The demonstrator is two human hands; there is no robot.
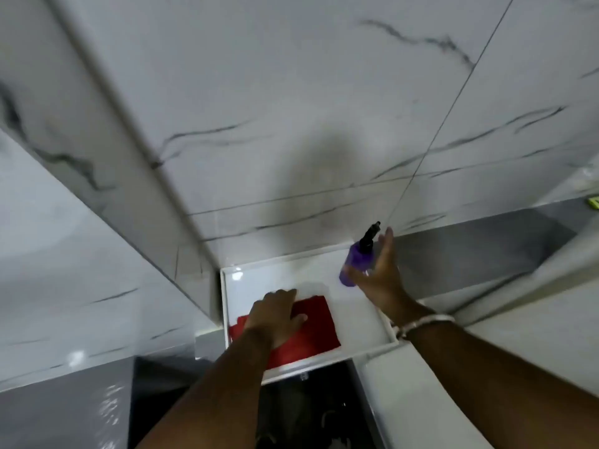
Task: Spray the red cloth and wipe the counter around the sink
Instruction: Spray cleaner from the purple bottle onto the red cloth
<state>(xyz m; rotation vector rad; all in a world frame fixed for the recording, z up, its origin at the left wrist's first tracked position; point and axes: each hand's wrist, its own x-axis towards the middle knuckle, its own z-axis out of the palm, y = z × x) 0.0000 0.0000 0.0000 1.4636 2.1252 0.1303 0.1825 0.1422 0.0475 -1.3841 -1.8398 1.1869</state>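
The flat, folded red cloth [301, 332] lies inside a shallow white rectangular tray [385, 335], or possibly an open drawer, tucked against the marble-veined white wall tiles [291, 124]; it covers the tray's near-left part, with one end running up to the left wall and the near edge close to the front rim. The left hand [275, 315] lies palm-down on it, fingers spread and reaching past the cloth's far edge onto the bare white floor of the tray, not yet bunching the fabric. The cloth looks soft, light and limp, so it should crumple readily and is best gathered from the middle or pinched at a free corner on its right side; on the glossy tray it will probably slide rather than lift under a flat palm. The small translucent purple spray bottle with a black pump nozzle [355, 260] stands, or is held, at the tray's far-right corner. The right hand [377, 277], with a pale bracelet [421, 322] on its wrist, is at the bottle with fingers extended and loosely open around its right side; motion blur hides whether it truly grips the bottle. The bottle seems to be light, hard plastic, smooth and perhaps slippery, best taken around the body below the nozzle, leaving a finger free for the pump. How much liquid it holds cannot be told. Besides cloth and bottle, the tray holds nothing visible.
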